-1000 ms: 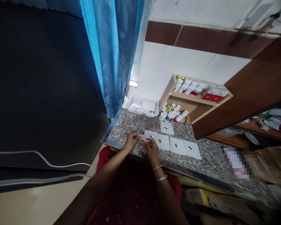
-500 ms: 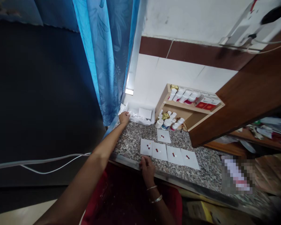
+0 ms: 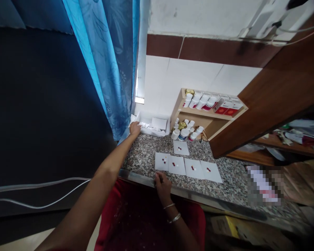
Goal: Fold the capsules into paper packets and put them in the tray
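My left hand (image 3: pixel 134 128) reaches to the left end of a white plastic tray (image 3: pixel 154 132), its fingers closed at the rim; whatever they hold is too small to make out. Small folded white papers (image 3: pixel 146 124) and a stack of white paper sheets (image 3: pixel 159 123) lie inside the tray. Loosely curled, my right hand (image 3: pixel 163 184) rests at the counter's front edge, just below the leftmost paper square (image 3: pixel 159 161), and nothing shows in it. Several paper squares form a row, with one more paper square (image 3: pixel 181 143) behind. Each carries a few dark red and pale pills (image 3: pixel 173 164).
A wooden shelf (image 3: pixel 208 112) with white pill bottles (image 3: pixel 183 134) and red-and-white boxes (image 3: pixel 226 106) stands against the wall. A blue curtain (image 3: pixel 112 69) hangs at the left. A brown wooden panel (image 3: pixel 272 90) rises on the right of the speckled counter (image 3: pixel 140 150).
The camera view has shifted slightly. My left hand stays at the tray's left end, drawn back a little from the papers. My right hand remains by the counter edge.
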A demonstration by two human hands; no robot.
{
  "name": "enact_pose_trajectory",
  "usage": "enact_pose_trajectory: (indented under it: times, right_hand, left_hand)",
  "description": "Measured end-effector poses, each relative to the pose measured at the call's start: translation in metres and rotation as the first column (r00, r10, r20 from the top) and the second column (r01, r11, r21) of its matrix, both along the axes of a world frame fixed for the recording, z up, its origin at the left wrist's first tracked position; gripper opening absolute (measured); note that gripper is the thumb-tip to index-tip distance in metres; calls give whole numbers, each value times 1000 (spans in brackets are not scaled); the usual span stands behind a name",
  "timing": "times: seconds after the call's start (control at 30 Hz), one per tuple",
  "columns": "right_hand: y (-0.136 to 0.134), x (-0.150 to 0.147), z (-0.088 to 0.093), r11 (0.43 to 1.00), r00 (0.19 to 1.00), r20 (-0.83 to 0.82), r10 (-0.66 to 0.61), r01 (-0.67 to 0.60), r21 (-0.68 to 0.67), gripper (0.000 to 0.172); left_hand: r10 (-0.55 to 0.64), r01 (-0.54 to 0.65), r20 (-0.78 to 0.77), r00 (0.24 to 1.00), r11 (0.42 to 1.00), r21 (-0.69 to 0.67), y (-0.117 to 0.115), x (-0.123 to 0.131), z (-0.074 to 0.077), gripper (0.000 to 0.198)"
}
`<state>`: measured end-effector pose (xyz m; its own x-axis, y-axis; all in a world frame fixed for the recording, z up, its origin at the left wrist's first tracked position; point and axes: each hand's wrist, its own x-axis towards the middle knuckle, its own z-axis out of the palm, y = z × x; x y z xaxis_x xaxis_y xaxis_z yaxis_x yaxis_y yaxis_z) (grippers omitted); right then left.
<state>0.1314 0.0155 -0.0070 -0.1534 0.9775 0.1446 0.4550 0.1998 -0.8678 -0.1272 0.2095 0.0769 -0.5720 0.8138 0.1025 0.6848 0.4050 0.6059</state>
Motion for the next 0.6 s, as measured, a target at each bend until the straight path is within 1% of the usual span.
enact_pose_trajectory:
  times: [0.13, 0.23, 0.3, 0.4, 0.47, 0.5, 0.53, 0.6]
  right_hand:
    - [2, -2, 2, 999, 1000, -21, 9, -10, -52, 32]
    - [5, -1, 9, 996, 999, -28, 40, -42, -80, 31]
    - [9, 4, 16, 997, 998, 8, 63, -63, -45, 30]
    - [18, 16, 28, 993, 987, 153, 47, -64, 103, 30]
    - [26, 27, 33, 976, 963, 270, 18, -76, 206, 30]
    - [31, 32, 35, 964, 945, 327, 1, -88, 250, 30]
    - [35, 37, 35, 951, 927, 376, -21, -97, 292, 30]
    - [42, 46, 33, 927, 892, 446, -67, -109, 358, 29]
  left_hand:
    - [-73, 78, -56, 996, 991, 112, -26, 15, -2, 29]
    - [-160, 170, -69, 985, 972, 162, -52, 34, -6, 26]
    - [-244, 253, -76, 967, 952, 173, -72, 51, -10, 25]
    - [-399, 408, -97, 912, 908, 101, -106, 81, -21, 26]
    - [-534, 543, -137, 835, 839, 36, -128, 101, -31, 23]
    - [-620, 628, -155, 769, 778, 5, -137, 111, -36, 21]
    - [-671, 679, -182, 719, 734, -20, -145, 119, -41, 20]
    - [-736, 743, -257, 627, 664, -89, -158, 132, -50, 28]
